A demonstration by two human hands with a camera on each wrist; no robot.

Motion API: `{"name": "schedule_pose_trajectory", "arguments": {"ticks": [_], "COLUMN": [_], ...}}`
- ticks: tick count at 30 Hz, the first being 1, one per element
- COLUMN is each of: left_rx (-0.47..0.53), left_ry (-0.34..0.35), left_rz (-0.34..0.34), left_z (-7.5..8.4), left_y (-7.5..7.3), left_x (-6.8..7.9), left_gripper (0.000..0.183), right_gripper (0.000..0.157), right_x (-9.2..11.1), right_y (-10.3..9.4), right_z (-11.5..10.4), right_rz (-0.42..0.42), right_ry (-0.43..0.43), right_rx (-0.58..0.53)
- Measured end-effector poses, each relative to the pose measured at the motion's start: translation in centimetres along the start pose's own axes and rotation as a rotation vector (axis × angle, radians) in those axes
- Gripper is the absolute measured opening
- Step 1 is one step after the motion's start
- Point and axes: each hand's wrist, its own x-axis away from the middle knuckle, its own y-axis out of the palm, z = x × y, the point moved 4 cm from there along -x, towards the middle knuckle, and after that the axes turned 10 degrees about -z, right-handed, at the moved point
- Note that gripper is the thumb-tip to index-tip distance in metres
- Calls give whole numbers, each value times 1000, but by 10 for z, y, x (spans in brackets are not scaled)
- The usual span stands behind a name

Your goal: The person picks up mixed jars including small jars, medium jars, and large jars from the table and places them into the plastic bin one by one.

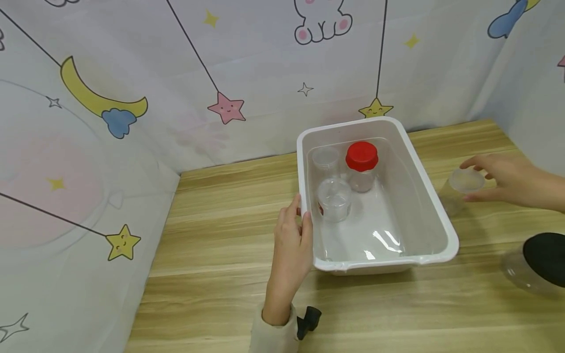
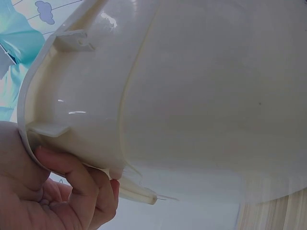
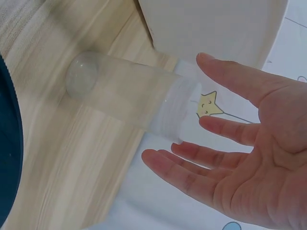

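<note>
A white plastic tub point(image 1: 419, 191) stands on the table, its left rim gripped by my left hand point(image 1: 293, 240). The left wrist view shows the fingers point(image 2: 79, 187) curled under that rim. Inside the tub are a jar with a red lid point(image 1: 362, 156), a short clear jar point(image 1: 334, 200) and a taller clear container point(image 1: 325, 164). To the tub's right, a tall clear plastic jar point(image 3: 129, 93) stands upright on the wood. My right hand point(image 1: 512, 179) is spread around its top, thumb on one side and fingers on the other, with a gap visible in the right wrist view.
A clear jar with a black lid point(image 1: 545, 260) is at the right edge of the wooden table point(image 1: 220, 235). A white cloth with printed stars and moons point(image 1: 260, 59) hangs behind the table and along its sides.
</note>
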Motion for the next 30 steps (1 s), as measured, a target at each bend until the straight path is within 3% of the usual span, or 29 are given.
{"name": "schedule_pose_trajectory", "arguments": {"ticks": [30], "left_rx": [0], "left_ry": [7], "left_rz": [7], "left_z": [-1], "left_y": [-1], "left_x": [-1], "left_gripper": [49], "right_gripper": [61], "right_x": [-18], "right_y": [9], "right_z": [4], "right_rz": [-16], "right_ry": [26], "right_rx": [-38]}}
